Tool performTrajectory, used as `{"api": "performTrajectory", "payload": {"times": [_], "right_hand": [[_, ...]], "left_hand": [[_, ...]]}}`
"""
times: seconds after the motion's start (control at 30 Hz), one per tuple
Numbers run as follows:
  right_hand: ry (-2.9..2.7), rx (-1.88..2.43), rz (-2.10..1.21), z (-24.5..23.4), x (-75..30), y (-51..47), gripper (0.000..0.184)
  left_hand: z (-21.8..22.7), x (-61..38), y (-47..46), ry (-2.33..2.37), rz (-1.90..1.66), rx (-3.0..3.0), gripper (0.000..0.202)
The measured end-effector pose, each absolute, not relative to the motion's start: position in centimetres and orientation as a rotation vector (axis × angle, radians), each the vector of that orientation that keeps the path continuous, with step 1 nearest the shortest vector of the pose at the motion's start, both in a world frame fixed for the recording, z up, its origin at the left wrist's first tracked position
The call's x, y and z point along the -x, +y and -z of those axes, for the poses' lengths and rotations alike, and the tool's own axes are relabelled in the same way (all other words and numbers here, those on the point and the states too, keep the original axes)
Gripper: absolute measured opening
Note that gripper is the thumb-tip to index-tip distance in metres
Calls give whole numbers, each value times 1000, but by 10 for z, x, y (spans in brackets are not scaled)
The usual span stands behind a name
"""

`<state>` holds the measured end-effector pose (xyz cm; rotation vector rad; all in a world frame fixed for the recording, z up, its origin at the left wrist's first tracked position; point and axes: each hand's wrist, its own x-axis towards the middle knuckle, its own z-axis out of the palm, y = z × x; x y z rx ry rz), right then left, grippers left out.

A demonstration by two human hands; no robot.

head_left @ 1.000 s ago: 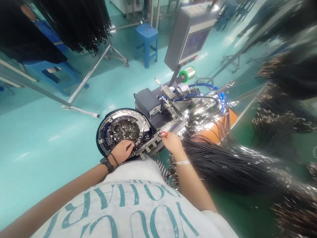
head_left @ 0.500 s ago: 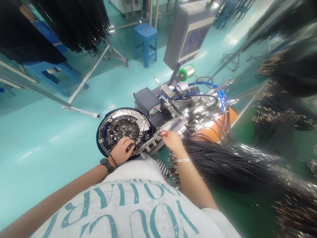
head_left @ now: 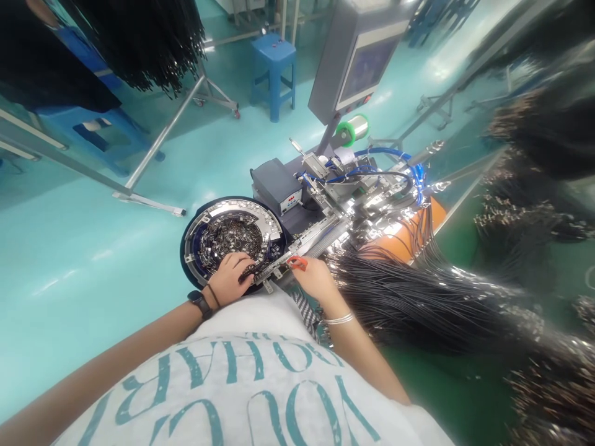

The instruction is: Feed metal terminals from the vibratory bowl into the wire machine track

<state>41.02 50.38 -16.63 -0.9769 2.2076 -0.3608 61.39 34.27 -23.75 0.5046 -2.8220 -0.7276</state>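
Note:
A round vibrating bowl feeder point(head_left: 232, 210) holds a heap of small metal terminals point(head_left: 230, 238). My left hand point(head_left: 230, 279) rests at the bowl's near edge, pinching a small dark wire end point(head_left: 248, 271), though the fingers partly hide it. A metal feed rail point(head_left: 313, 243) runs from the bowl up into the machine. My right hand point(head_left: 315, 279) lies against the rail, its fingers on a small red-handled tool point(head_left: 297, 263) whose exact kind I cannot tell. A thick bundle of black wires with metal ends point(head_left: 409, 303) spreads to the right of that hand.
Behind the rail stand a grey control box point(head_left: 275, 186), blue-tubed crimping machinery point(head_left: 367, 186) and a screen unit point(head_left: 357, 62) with a wire spool point(head_left: 353, 129). More wire bundles hang at the right and upper left. A blue stool point(head_left: 274, 68) stands on the teal floor.
My right hand has slid left along the rail with the red-handled tool, closer to my left hand. The left hand has closed further on the dark wire end. The view has tilted slightly.

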Motion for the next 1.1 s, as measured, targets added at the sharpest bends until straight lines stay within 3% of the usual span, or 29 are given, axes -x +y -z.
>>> {"api": "performTrajectory", "payload": {"times": [1.1], "right_hand": [[2226, 888, 359, 180, -425, 493, 22]], "left_hand": [[239, -619, 335, -2761, 973, -403, 26]]}}
